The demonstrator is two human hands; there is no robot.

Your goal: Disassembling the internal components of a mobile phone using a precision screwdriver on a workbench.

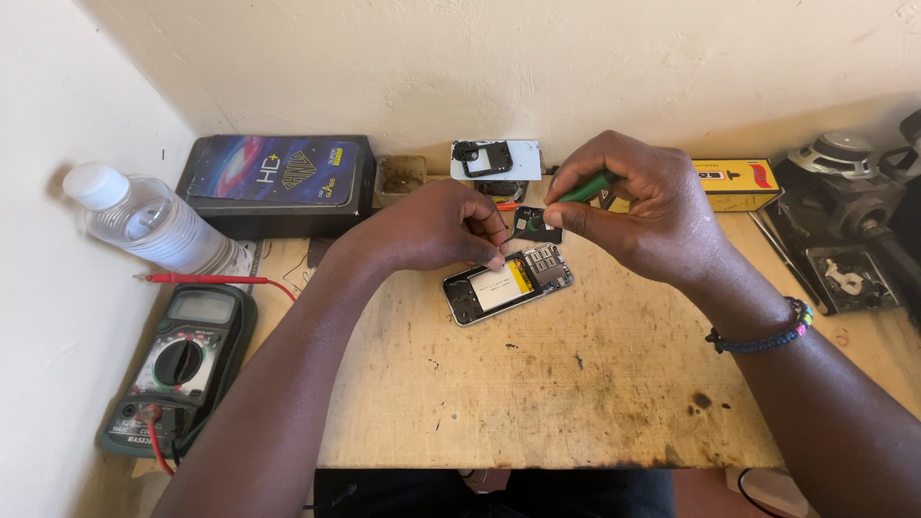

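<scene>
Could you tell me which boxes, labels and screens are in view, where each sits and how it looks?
Flat dark box: back left by the wall, galaxy-print lid.
Yellow carton: back right, long, red patch.
Multimeter: front left, green casing, blank grey screen.
Opened phone: table centre, white-and-yellow battery label.

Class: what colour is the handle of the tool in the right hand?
Green handle, gripped by the right hand; head view.

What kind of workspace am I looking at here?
Most likely a small phone or electronics repair bench: an opened phone lies on the scarred wooden table, a multimeter sits at the left, and the right hand holds a green-handled tool.
</scene>
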